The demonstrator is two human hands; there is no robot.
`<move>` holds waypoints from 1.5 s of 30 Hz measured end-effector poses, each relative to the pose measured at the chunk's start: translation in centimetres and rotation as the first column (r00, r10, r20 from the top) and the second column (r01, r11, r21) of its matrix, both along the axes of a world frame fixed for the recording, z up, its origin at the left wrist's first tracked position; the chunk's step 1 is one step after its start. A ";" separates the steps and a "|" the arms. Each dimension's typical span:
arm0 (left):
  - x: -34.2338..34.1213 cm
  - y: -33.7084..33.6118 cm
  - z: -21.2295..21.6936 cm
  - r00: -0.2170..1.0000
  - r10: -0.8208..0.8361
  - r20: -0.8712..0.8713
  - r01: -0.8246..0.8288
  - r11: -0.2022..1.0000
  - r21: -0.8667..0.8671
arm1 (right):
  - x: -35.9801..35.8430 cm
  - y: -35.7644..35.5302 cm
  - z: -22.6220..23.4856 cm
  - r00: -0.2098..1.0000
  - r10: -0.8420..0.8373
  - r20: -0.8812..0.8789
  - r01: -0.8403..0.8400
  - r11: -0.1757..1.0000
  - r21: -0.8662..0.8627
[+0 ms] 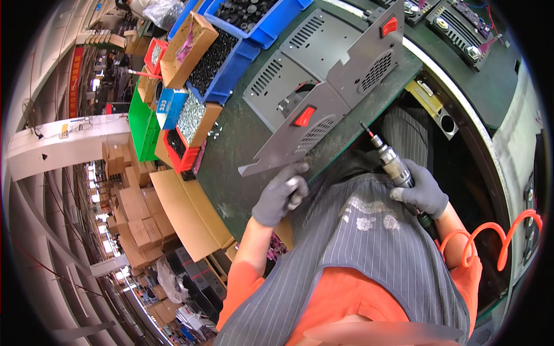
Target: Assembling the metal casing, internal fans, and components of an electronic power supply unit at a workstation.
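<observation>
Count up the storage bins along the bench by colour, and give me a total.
Blue bins: 3, one full of black parts, one above it, and a small one.
Red bins: 2, one and one.
Green bins: 1.
Total: 6 bins, all left of the grey metal panels.

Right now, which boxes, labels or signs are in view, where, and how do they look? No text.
Open brown carton: upper left on the bench, holding dark screws.
Small blue-and-white box: beside the green bin, a label on its end.
Brown carton of silvery screws: right of that blue box.
Red hanging banner: far left, tall and narrow.
Stacked brown cartons: floor, lower left.
</observation>
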State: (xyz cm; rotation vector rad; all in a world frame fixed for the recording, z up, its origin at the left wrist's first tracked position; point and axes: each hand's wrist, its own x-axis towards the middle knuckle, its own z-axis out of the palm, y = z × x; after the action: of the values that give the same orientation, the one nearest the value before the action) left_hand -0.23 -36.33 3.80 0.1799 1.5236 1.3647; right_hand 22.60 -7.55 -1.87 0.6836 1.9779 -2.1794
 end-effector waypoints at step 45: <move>-2.1 19.7 17.1 -0.236 -0.319 -0.918 0.322 0.865 -0.383 | -0.7 3.8 2.3 0.993 -0.020 -0.114 0.017 0.999 -0.028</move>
State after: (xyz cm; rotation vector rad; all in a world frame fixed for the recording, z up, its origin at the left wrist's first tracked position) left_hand -2.29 -16.65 20.86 1.9948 2.3821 0.5114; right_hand 21.94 -3.72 0.47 0.5884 1.9993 -2.3004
